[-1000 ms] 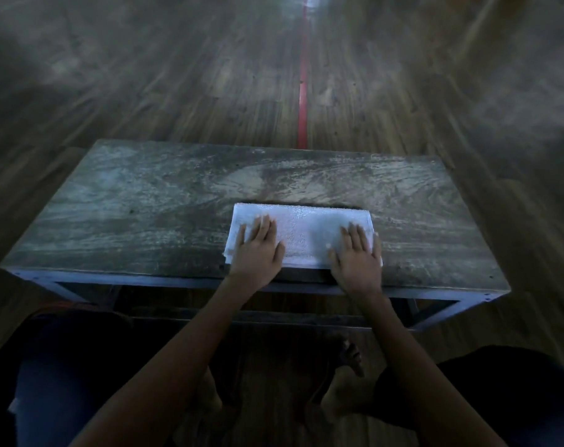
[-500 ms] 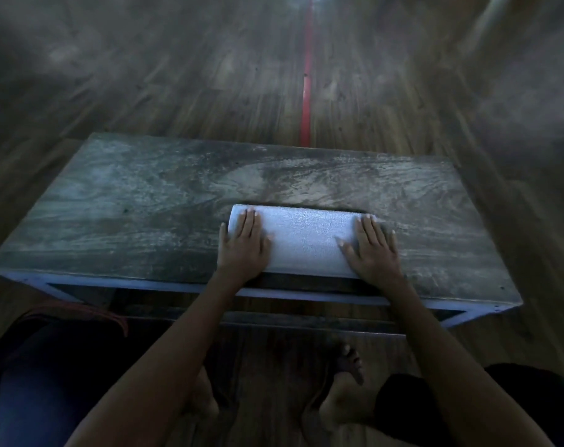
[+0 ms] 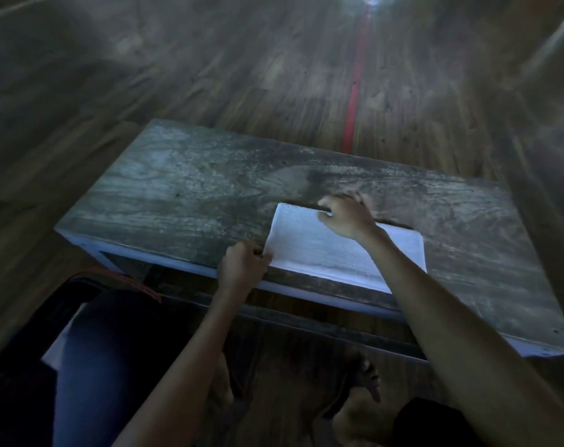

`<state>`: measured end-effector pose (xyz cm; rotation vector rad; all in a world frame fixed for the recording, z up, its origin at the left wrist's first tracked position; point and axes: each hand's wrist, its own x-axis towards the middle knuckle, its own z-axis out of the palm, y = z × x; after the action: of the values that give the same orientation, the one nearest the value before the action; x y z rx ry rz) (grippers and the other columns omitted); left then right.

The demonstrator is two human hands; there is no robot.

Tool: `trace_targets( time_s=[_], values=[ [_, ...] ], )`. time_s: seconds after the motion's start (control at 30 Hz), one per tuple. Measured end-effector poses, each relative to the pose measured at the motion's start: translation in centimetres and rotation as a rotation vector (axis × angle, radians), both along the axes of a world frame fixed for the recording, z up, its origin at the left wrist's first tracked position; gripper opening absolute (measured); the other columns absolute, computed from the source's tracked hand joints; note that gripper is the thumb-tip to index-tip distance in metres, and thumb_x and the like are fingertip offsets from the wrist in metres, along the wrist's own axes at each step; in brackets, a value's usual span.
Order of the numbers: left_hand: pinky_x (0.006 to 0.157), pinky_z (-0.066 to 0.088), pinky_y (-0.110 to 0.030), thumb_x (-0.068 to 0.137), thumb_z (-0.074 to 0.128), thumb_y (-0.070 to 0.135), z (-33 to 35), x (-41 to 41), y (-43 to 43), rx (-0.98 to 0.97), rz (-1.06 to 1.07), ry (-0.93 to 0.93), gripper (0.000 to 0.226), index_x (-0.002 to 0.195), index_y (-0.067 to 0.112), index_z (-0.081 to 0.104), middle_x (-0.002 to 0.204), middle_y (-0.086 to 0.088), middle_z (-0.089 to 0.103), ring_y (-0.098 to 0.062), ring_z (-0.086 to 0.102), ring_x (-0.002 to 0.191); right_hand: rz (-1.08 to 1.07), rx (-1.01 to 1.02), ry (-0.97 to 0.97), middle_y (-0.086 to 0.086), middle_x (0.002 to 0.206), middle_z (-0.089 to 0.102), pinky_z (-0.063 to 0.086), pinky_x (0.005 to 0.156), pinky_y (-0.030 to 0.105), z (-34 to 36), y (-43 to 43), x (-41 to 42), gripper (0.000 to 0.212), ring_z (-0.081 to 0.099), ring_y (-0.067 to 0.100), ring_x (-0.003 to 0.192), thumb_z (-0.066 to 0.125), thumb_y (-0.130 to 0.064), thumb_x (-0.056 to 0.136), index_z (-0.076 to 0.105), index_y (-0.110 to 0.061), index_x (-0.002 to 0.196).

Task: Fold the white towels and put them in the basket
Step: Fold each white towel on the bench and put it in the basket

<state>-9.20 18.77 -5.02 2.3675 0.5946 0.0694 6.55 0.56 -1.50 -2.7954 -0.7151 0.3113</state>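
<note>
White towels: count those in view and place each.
1. The white towel lies on the table, left hand pinching its near-left corner, right hand gripping its far edge. More may be hidden.

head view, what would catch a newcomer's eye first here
The folded white towel stands out, bright against the dark wooden table, lying near its front edge. The left hand pinches the towel's near left corner and the right hand grips its far edge. Beyond the table, a red line runs along the wooden floor.
</note>
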Motion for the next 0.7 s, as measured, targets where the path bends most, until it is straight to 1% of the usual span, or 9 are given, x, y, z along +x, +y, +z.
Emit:
trace_targets(
  time_s=[0.07, 0.17, 0.23, 0.27, 0.4, 0.47, 0.53, 0.6, 0.7],
  values=[
    [0.050, 0.033, -0.024, 0.084, 0.062, 0.041, 0.0, 0.5, 0.2, 0.025, -0.011, 0.075, 0.047, 0.049, 0.012, 0.049, 0.046, 0.003, 0.047, -0.018, 0.050, 0.047, 0.061, 0.024, 0.014, 0.004, 0.129, 0.059, 0.015, 0.113, 0.046, 0.3, 3.4, 0.6, 0.035, 0.046, 0.024, 0.127, 0.049, -0.036, 0.096, 0.056, -0.021, 0.127],
    [0.056, 0.042, -0.030, 0.081, 0.064, 0.046, 0.3, 1.4, 0.3, 0.063, -0.061, 0.216, 0.048, 0.051, 0.014, 0.046, 0.049, -0.002, 0.046, -0.021, 0.052, 0.052, 0.119, -0.013, 0.030, 0.005, 0.128, 0.061, 0.022, 0.107, 0.042, 0.4, 6.9, 1.6, 0.032, 0.048, 0.025, 0.125, 0.051, -0.028, 0.095, 0.058, -0.020, 0.125],
    [0.060, 0.046, -0.033, 0.081, 0.064, 0.045, 0.5, 1.9, 0.5, 0.041, -0.098, 0.281, 0.047, 0.052, 0.016, 0.043, 0.053, -0.008, 0.045, -0.025, 0.054, 0.055, 0.143, -0.076, 0.063, 0.011, 0.122, 0.063, 0.024, 0.097, 0.037, 0.1, 8.2, 2.2, 0.031, 0.050, 0.026, 0.119, 0.053, -0.022, 0.092, 0.060, -0.015, 0.122],
    [0.058, 0.043, -0.031, 0.082, 0.064, 0.044, 0.6, 2.2, 0.6, 0.014, -0.114, 0.292, 0.047, 0.052, 0.016, 0.042, 0.051, -0.006, 0.043, -0.023, 0.051, 0.052, 0.159, -0.105, 0.082, 0.013, 0.120, 0.064, 0.022, 0.092, 0.035, -0.1, 8.6, 2.3, 0.031, 0.051, 0.027, 0.116, 0.054, -0.018, 0.090, 0.060, -0.013, 0.120],
    [0.048, 0.030, -0.023, 0.080, 0.070, 0.037, 0.6, 2.2, 1.3, -0.164, -0.105, 0.256, 0.051, 0.045, 0.014, 0.042, 0.040, 0.001, 0.039, -0.014, 0.040, 0.040, 0.223, -0.143, 0.101, -0.001, 0.112, 0.067, 0.018, 0.089, 0.035, 0.0, 9.3, 2.4, 0.022, 0.052, 0.022, 0.111, 0.057, -0.013, 0.089, 0.068, -0.018, 0.108],
    [0.056, 0.040, -0.023, 0.078, 0.073, 0.035, 0.5, 1.8, 1.5, -0.260, -0.056, 0.204, 0.033, 0.059, 0.013, 0.059, 0.055, -0.005, 0.059, -0.014, 0.056, 0.054, 0.221, -0.095, 0.115, -0.013, 0.092, 0.065, 0.020, 0.091, 0.034, 0.6, 9.1, 2.2, 0.017, 0.055, 0.017, 0.103, 0.059, -0.015, 0.089, 0.069, -0.020, 0.102],
    [0.066, 0.043, -0.023, 0.077, 0.074, 0.033, 0.5, 1.4, 1.8, -0.317, -0.005, 0.155, 0.022, 0.071, 0.014, 0.066, 0.073, -0.006, 0.068, -0.017, 0.064, 0.072, 0.212, -0.023, 0.146, -0.020, 0.073, 0.052, 0.024, 0.098, 0.036, 1.3, 9.0, 2.2, 0.015, 0.053, 0.014, 0.091, 0.058, -0.015, 0.091, 0.069, -0.018, 0.100],
    [0.068, 0.043, -0.023, 0.077, 0.074, 0.031, 0.8, 1.0, 2.1, -0.336, 0.019, 0.114, 0.018, 0.072, 0.015, 0.066, 0.074, -0.004, 0.068, -0.016, 0.064, 0.074, 0.202, 0.081, 0.181, -0.017, 0.078, 0.054, 0.030, 0.099, 0.039, 2.2, 8.9, 2.0, 0.011, 0.053, 0.014, 0.090, 0.059, -0.017, 0.090, 0.067, -0.019, 0.097],
    [0.068, 0.045, -0.023, 0.078, 0.073, 0.026, 1.8, 0.5, 2.7, -0.325, 0.039, 0.038, 0.015, 0.071, 0.016, 0.065, 0.071, -0.001, 0.067, -0.013, 0.062, 0.070, 0.184, 0.248, 0.235, -0.003, 0.093, 0.062, 0.037, 0.088, 0.036, 3.9, 8.5, 1.9, 0.006, 0.056, 0.016, 0.090, 0.062, -0.018, 0.086, 0.065, -0.021, 0.090]
  ],
)
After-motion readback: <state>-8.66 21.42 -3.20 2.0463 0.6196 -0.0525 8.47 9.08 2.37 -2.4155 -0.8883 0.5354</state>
